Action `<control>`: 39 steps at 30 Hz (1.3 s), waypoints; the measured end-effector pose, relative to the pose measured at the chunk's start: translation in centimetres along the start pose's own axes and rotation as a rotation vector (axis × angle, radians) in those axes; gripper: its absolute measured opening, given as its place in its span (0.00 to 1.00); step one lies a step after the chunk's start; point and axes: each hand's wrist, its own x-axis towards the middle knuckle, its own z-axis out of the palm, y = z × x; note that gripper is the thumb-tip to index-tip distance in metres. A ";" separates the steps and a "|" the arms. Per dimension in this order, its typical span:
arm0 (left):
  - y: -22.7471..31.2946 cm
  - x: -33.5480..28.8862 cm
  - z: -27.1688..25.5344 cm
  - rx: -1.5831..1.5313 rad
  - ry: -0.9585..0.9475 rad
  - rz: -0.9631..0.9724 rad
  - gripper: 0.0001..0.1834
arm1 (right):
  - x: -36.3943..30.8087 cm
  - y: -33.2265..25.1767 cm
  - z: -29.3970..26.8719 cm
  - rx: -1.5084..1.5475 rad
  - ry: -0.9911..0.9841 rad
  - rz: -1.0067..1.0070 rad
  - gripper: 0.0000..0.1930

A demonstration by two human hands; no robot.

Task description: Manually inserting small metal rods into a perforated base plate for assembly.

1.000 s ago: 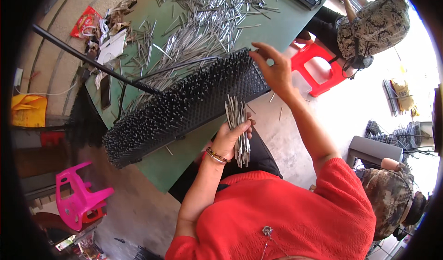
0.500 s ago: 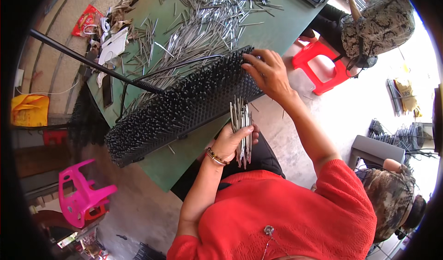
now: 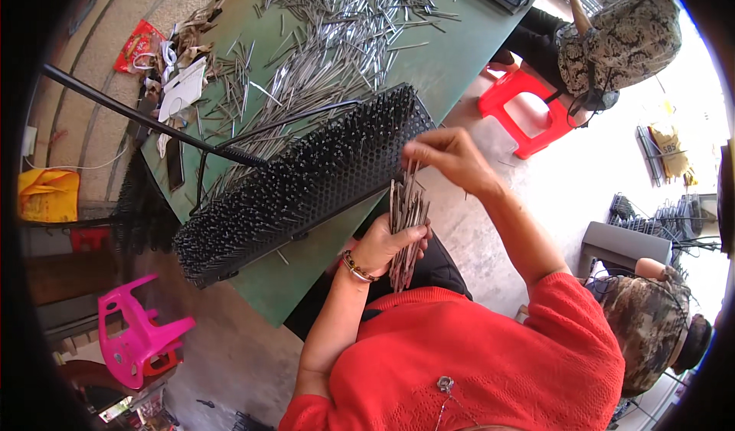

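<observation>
My left hand (image 3: 387,245) is wrapped round a bundle of thin metal rods (image 3: 407,210), held upright in front of my lap. Above it, my right hand (image 3: 453,159) pinches the top end of a single metal rod (image 3: 410,175) that sticks up out of the bundle. Just beyond both hands, a long black perforated panel (image 3: 356,169) lies aslant across the near edge of the green table (image 3: 260,282). Many holes in its far and left part are filled with upright black-tipped pieces; its right near part shows bare holes.
A large heap of loose metal rods (image 3: 329,56) covers the table behind the panel. A black bar (image 3: 142,113) crosses over the left side. A red stool (image 3: 521,113) and a co-worker in patterned clothing (image 3: 620,44) are at right; a pink stool (image 3: 134,331) lies left.
My right hand has moved from the panel's right end down toward me, to the top of the bundle, and now pinches a rod. My left hand has shifted little.
</observation>
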 end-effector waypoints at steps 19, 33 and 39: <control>-0.9 0.1 0.2 -0.236 0.111 -0.027 0.13 | 5.8 -1.4 -3.6 -0.573 0.267 -0.476 0.11; -1.0 0.1 0.2 -0.184 0.126 -0.011 0.17 | 5.7 1.2 -2.0 -0.868 0.370 -0.773 0.14; -1.0 -0.1 0.3 -0.183 0.111 0.005 0.17 | 5.2 1.1 -2.0 -0.993 0.289 -0.864 0.13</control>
